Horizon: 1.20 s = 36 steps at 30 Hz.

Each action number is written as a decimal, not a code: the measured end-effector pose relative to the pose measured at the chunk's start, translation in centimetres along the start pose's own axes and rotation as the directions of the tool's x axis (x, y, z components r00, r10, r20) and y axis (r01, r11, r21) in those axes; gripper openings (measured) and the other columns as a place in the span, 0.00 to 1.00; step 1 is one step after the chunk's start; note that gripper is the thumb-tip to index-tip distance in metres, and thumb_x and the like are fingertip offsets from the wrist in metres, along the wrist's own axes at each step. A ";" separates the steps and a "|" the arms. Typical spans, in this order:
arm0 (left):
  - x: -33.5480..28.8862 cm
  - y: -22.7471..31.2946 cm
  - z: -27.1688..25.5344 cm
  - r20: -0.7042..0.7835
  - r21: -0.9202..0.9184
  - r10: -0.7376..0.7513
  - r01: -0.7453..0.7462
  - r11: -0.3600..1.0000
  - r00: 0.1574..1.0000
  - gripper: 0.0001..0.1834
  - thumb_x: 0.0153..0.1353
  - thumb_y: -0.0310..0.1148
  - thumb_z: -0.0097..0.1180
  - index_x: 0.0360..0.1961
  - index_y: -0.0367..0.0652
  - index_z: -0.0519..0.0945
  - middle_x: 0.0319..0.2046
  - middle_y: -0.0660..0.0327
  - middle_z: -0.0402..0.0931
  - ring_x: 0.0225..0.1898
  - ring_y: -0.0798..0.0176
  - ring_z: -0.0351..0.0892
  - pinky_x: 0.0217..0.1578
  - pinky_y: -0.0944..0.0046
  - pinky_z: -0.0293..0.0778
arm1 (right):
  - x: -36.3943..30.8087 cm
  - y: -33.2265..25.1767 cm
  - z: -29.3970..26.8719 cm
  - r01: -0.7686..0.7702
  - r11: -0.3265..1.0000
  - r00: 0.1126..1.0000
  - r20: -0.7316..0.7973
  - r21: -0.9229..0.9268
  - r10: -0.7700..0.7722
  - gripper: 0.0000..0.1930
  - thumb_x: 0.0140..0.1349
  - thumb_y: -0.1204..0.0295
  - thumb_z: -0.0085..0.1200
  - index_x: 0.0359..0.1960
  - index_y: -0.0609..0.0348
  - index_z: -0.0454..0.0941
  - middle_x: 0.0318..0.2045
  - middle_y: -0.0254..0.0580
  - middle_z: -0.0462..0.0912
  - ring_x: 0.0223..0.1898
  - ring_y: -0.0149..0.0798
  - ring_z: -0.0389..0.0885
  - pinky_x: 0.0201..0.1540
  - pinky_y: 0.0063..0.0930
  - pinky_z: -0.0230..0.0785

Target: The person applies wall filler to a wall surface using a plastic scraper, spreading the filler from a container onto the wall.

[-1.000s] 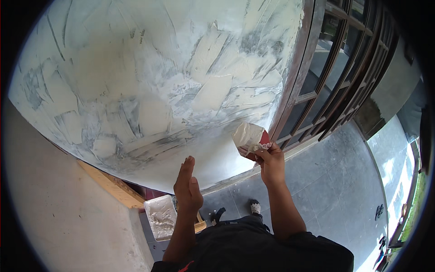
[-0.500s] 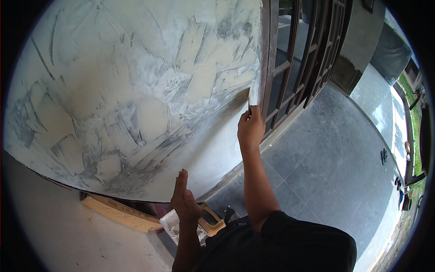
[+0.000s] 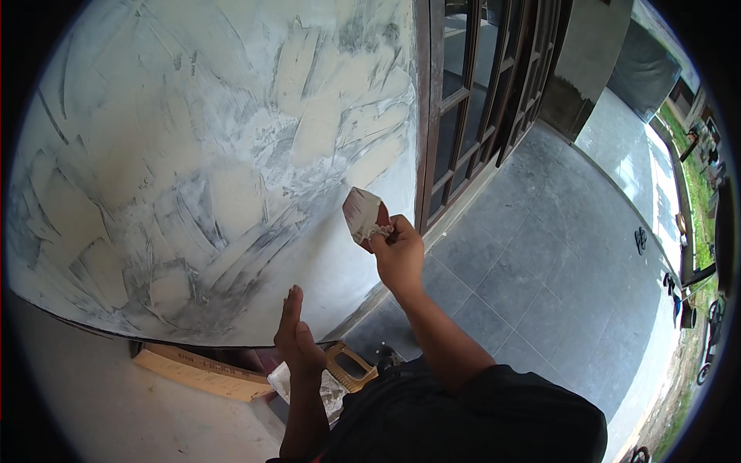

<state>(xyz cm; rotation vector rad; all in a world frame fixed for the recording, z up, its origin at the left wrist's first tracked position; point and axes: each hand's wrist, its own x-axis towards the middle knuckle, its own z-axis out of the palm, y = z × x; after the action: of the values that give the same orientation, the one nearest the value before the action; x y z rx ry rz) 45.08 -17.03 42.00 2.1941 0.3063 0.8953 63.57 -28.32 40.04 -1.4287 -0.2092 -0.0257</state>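
My right hand (image 3: 401, 258) grips a putty scraper (image 3: 364, 212), its flat face smeared with pale putty. The scraper is raised in front of the wall (image 3: 201, 139), which is patchily coated in white and grey filler with streaks and ridges. Whether its edge touches the wall I cannot tell. My left hand (image 3: 299, 339) is held up lower down, near the wall's bottom edge, with fingers stretched out and the thumb beside them. Nothing shows in it, though its palm is partly hidden.
A dark wooden glazed door (image 3: 455, 100) borders the wall on the right, above grey floor tiles (image 3: 525, 255). Below the wall lie a long cardboard box (image 3: 201, 376), a putty-smeared white container (image 3: 330, 395) and a yellow-brown looped handle (image 3: 351, 366). Sandals (image 3: 641, 240) lie far right.
My right hand has drawn the scraper away from the wall beside the door frame, down and left, and turned its face into view. My left hand keeps nearly the same pose; the view has shifted slightly.
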 end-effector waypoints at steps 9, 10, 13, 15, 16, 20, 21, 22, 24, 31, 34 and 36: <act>1.1 1.7 3.1 0.038 -0.112 0.001 0.004 0.994 0.999 0.27 0.61 0.28 0.36 0.60 0.27 0.73 0.59 0.40 0.73 0.65 0.43 0.69 0.69 0.50 0.56 | 1.9 -2.2 -6.3 -0.332 0.724 0.943 0.182 0.605 0.280 0.12 0.60 0.83 0.50 0.46 0.64 0.73 0.37 0.41 0.82 0.33 0.33 0.83 0.41 0.35 0.83; 1.0 1.7 3.2 0.022 -0.109 -0.006 0.008 0.994 1.000 0.27 0.61 0.28 0.36 0.60 0.27 0.73 0.59 0.40 0.73 0.65 0.43 0.69 0.69 0.50 0.56 | 2.1 -2.4 -6.2 -0.353 0.704 0.934 0.193 0.616 0.299 0.13 0.60 0.84 0.49 0.47 0.64 0.72 0.38 0.41 0.82 0.34 0.33 0.83 0.41 0.35 0.83; 1.0 1.7 3.8 -0.005 -0.113 -0.019 0.018 0.993 1.000 0.27 0.60 0.26 0.36 0.60 0.29 0.73 0.59 0.42 0.73 0.65 0.44 0.69 0.70 0.51 0.55 | 2.9 -2.0 -6.5 -0.370 0.730 0.929 0.223 0.575 0.295 0.09 0.58 0.83 0.52 0.40 0.62 0.74 0.32 0.37 0.81 0.29 0.30 0.80 0.34 0.27 0.78; 1.0 1.6 3.9 -0.014 -0.095 -0.036 0.035 0.995 0.999 0.27 0.60 0.25 0.37 0.60 0.29 0.73 0.59 0.42 0.73 0.65 0.44 0.69 0.70 0.51 0.55 | 3.3 -1.5 -6.6 -0.381 0.763 0.924 0.252 0.521 0.289 0.09 0.58 0.83 0.52 0.40 0.62 0.74 0.32 0.37 0.81 0.28 0.30 0.79 0.34 0.27 0.78; 1.1 1.6 4.1 -0.035 -0.091 -0.047 0.044 0.995 0.998 0.27 0.60 0.25 0.37 0.60 0.29 0.73 0.59 0.42 0.73 0.65 0.44 0.69 0.70 0.51 0.55 | 3.5 -1.2 -6.9 -0.380 0.793 0.923 0.257 0.476 0.287 0.09 0.57 0.84 0.53 0.40 0.62 0.74 0.32 0.37 0.81 0.28 0.29 0.79 0.34 0.26 0.77; 1.8 1.9 6.1 -0.074 -0.089 -0.136 0.130 0.988 0.988 0.26 0.61 0.26 0.38 0.60 0.30 0.73 0.59 0.42 0.74 0.65 0.44 0.69 0.70 0.51 0.55 | 4.5 0.3 -7.3 -0.502 0.767 0.855 0.363 0.400 0.370 0.08 0.57 0.84 0.53 0.38 0.63 0.74 0.33 0.38 0.81 0.28 0.28 0.78 0.33 0.26 0.77; 2.1 2.2 6.9 -0.073 -0.099 -0.162 0.155 0.983 0.984 0.26 0.62 0.27 0.38 0.60 0.30 0.73 0.59 0.42 0.74 0.65 0.44 0.70 0.70 0.51 0.55 | 5.2 1.1 -7.7 -0.539 0.735 0.831 0.403 0.410 0.385 0.09 0.58 0.83 0.52 0.41 0.65 0.74 0.35 0.41 0.82 0.32 0.32 0.82 0.37 0.30 0.81; 2.5 2.5 7.7 -0.089 -0.096 -0.172 0.163 0.982 0.981 0.26 0.62 0.27 0.38 0.60 0.30 0.73 0.59 0.42 0.74 0.65 0.44 0.70 0.70 0.51 0.55 | 5.7 1.6 -8.2 -0.547 0.736 0.823 0.418 0.399 0.385 0.09 0.58 0.83 0.52 0.41 0.65 0.74 0.35 0.41 0.82 0.32 0.32 0.82 0.37 0.30 0.81; 3.2 3.2 9.1 -0.106 -0.101 -0.204 0.194 0.976 0.973 0.25 0.64 0.27 0.38 0.60 0.31 0.73 0.58 0.42 0.74 0.64 0.44 0.70 0.70 0.51 0.55 | 6.7 2.4 -9.0 -0.634 0.635 0.769 0.442 0.441 0.461 0.12 0.59 0.83 0.51 0.45 0.66 0.73 0.40 0.45 0.81 0.38 0.39 0.85 0.44 0.36 0.83; 4.9 4.8 14.1 -0.214 -0.088 -0.268 0.255 0.963 0.939 0.25 0.65 0.27 0.37 0.60 0.30 0.73 0.58 0.41 0.74 0.64 0.43 0.70 0.69 0.51 0.56 | 11.1 2.3 -11.9 -0.722 0.598 0.673 0.557 0.348 0.487 0.19 0.60 0.83 0.45 0.55 0.68 0.68 0.43 0.46 0.81 0.41 0.39 0.83 0.51 0.37 0.80; 5.5 5.8 15.4 -0.267 -0.074 -0.297 0.288 0.955 0.917 0.25 0.65 0.28 0.37 0.60 0.30 0.73 0.58 0.40 0.74 0.64 0.42 0.70 0.69 0.51 0.57 | 13.1 1.3 -12.7 -0.661 0.679 0.696 0.598 0.319 0.397 0.16 0.59 0.83 0.51 0.50 0.65 0.70 0.42 0.44 0.81 0.40 0.36 0.84 0.45 0.31 0.80; 5.6 6.3 15.9 -0.296 -0.040 -0.230 0.228 0.973 0.927 0.25 0.65 0.28 0.37 0.60 0.30 0.73 0.58 0.40 0.74 0.64 0.42 0.70 0.68 0.51 0.58 | 13.8 1.0 -13.2 -0.640 0.701 0.698 0.619 0.315 0.359 0.16 0.59 0.84 0.51 0.50 0.65 0.71 0.42 0.43 0.81 0.39 0.34 0.83 0.42 0.28 0.79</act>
<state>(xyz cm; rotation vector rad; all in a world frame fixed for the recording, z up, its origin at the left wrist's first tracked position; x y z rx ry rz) 59.65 -27.56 41.60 1.9641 0.6911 1.0916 78.93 -39.68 39.59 -0.8751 -0.2184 0.8562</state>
